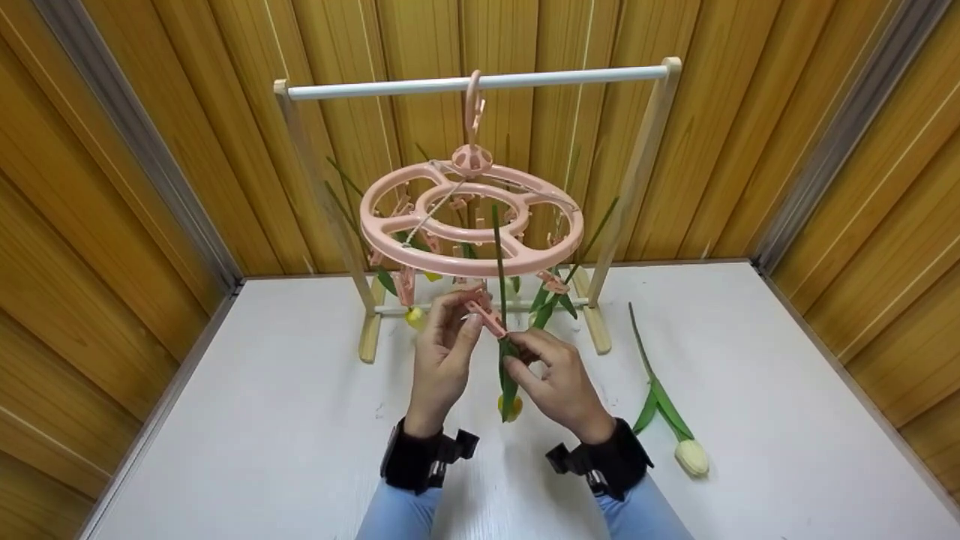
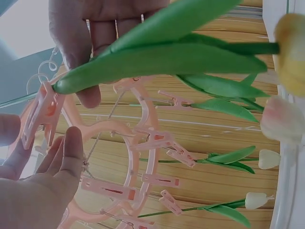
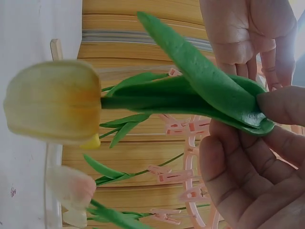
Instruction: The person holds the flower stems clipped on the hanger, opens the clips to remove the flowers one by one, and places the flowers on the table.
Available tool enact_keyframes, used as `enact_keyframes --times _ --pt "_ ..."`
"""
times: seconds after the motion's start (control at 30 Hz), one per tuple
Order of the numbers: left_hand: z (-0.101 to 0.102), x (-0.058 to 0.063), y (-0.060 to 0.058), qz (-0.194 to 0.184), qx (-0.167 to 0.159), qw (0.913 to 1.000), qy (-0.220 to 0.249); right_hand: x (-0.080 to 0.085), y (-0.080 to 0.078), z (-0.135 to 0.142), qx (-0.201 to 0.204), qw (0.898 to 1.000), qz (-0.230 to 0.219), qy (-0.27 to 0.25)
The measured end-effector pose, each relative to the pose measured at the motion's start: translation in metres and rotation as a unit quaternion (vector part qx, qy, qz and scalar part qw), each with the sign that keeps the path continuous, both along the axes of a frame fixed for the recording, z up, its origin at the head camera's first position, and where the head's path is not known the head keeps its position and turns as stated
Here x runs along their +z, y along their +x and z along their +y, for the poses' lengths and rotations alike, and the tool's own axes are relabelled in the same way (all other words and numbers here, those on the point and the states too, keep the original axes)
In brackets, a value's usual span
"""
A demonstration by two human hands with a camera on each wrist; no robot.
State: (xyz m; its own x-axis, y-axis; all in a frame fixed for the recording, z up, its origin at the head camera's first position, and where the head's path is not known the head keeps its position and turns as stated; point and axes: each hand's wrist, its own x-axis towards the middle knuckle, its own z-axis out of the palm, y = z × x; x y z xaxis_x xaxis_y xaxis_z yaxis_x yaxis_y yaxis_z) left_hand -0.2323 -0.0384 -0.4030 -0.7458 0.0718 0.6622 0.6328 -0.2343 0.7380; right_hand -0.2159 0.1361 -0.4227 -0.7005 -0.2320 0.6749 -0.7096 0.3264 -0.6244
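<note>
A pink clip (image 1: pixel 489 320) is pinched by the left hand (image 1: pixel 442 360), a yellow flower (image 1: pixel 508 384) beside it by the right hand (image 1: pixel 561 379).

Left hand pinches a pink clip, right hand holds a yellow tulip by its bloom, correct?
Not by its bloom: the right wrist view shows the right hand holding the yellow tulip by its leaf base. The left hand does pinch the pink clip.

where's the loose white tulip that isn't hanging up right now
In the head view, the cream-white, green-leaved tulip lies on the flat white tabletop, to the right of the right hand and its black wrist strap.
</note>
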Motion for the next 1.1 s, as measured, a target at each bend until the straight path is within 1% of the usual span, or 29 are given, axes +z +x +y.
enact_keyframes --times 0.13,0.37,0.5,0.63,0.73,0.87,0.93,1.1 --pt "-0.0005 0.0009 -0.0003 0.002 -0.002 0.9999 0.016 0.0000 -0.0013 0.0003 -0.004 1.000 0.013 0.007" --pt "-0.0011 0.0014 -0.0005 0.025 0.001 0.9993 0.026 -0.0004 -0.0032 -0.0006 -0.007 0.999 0.042 0.014" --pt "-0.0002 0.0011 -0.0004 0.032 0.001 0.9991 0.028 -0.0015 -0.0033 -0.0022 -0.017 0.999 0.041 0.019" --pt "-0.0001 0.0002 -0.0007 0.036 0.006 0.9991 0.019 -0.0014 -0.0035 -0.0028 -0.031 0.999 0.039 0.019" --pt "-0.0002 -0.0001 -0.0004 0.029 0.014 0.9994 0.013 -0.0007 -0.0038 -0.0028 -0.037 0.998 0.046 0.017" --pt "-0.0003 0.0002 0.0001 0.000 0.028 0.9994 0.018 -0.0010 -0.0041 -0.0031 -0.037 0.998 0.053 0.014" --pt "-0.0004 0.0005 0.0007 -0.011 0.040 0.9990 0.017 -0.0015 -0.0042 -0.0031 -0.038 0.998 0.055 0.012" --pt "-0.0007 0.0021 0.0026 -0.019 0.057 0.9982 0.005 -0.0026 -0.0048 -0.0028 -0.038 0.997 0.065 0.006"
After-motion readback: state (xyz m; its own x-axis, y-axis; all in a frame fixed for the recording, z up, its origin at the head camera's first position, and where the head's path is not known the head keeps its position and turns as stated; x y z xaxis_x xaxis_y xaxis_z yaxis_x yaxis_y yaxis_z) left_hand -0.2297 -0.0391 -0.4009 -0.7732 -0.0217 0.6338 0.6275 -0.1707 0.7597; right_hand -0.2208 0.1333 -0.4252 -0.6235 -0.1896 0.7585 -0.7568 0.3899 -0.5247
